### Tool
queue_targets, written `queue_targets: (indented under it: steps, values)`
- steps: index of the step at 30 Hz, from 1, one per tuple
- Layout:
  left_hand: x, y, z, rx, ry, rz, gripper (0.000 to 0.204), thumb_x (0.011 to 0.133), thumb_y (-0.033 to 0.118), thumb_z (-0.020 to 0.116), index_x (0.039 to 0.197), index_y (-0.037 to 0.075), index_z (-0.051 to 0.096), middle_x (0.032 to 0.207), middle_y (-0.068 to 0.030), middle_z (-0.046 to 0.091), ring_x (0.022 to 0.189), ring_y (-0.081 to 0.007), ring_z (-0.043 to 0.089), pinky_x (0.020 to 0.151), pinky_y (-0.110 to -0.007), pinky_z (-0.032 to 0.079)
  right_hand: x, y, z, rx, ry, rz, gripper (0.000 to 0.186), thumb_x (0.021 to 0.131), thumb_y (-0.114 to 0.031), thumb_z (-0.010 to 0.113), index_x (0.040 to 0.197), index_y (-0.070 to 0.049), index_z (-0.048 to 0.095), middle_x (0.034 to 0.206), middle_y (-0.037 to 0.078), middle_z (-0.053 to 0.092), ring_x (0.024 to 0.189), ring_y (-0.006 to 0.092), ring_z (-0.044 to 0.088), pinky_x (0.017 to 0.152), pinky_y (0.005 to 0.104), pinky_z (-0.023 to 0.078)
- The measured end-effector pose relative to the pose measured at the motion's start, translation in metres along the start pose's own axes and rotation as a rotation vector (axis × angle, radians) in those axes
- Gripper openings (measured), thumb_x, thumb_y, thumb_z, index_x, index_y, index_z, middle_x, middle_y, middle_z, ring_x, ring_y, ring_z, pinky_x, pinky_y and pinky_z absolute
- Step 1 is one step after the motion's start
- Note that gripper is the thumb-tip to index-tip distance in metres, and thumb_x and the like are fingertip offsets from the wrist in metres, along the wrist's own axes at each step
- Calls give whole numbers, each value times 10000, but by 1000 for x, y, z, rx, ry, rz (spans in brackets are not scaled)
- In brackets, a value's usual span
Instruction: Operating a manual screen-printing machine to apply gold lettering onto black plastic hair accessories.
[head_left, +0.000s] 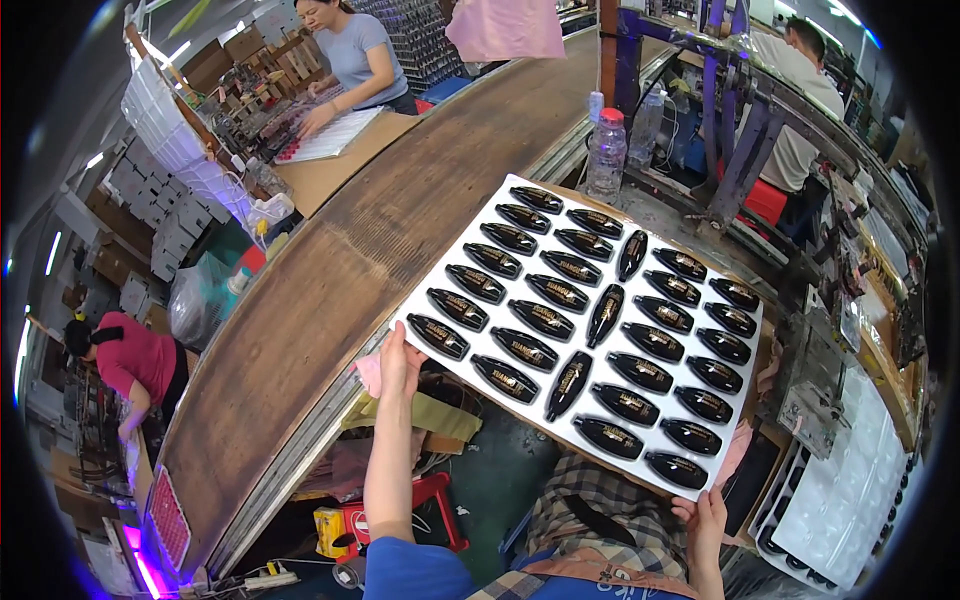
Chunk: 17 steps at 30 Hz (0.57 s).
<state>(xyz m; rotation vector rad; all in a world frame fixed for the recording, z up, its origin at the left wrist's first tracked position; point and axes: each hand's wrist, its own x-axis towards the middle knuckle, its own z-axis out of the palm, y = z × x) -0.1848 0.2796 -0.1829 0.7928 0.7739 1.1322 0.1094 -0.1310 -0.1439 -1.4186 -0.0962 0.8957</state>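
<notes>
With both hands I hold up a large white tray (598, 365), tilted across the middle of the view. Rows of glossy black oval pieces (605, 315) with gold print lie on it; most point one way, and 3 in the centre column are turned. My left hand (400, 362) pinches the tray's left corner, fingers partly hidden under it. At the lower right corner, my right hand (705, 515) grips the rim with thumb on top. Brown board edging shows beneath the tray, and pink cloth (369, 374) sits beside my left hand.
A long curved wooden table (330, 270) runs along the left. Past the tray stand a red-capped plastic jar (607, 150) and a metal machine frame (745, 160). More white trays (845, 490) are stacked at right. Co-workers are at far left, at the back and far right.
</notes>
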Motion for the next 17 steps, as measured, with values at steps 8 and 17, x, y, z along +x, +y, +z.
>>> queue_targets:
  steps: [8,17]
  values:
    - [18,55,-59,29,111,137,331,897,274,432,1069,-6,467,977,-111,586,826,-207,597,687,-355,516,18,-1,61,-36,-221,8,301,932,-166,313,1124,50,399,946,145,566,772,203,610,659,266,502]
    - [5,111,-150,-3,256,218,435,910,293,363,1276,63,322,1271,-114,417,1165,-268,411,922,-452,382,79,12,158,-4,-522,36,280,932,-172,335,1119,23,406,980,151,569,826,193,603,712,267,498]
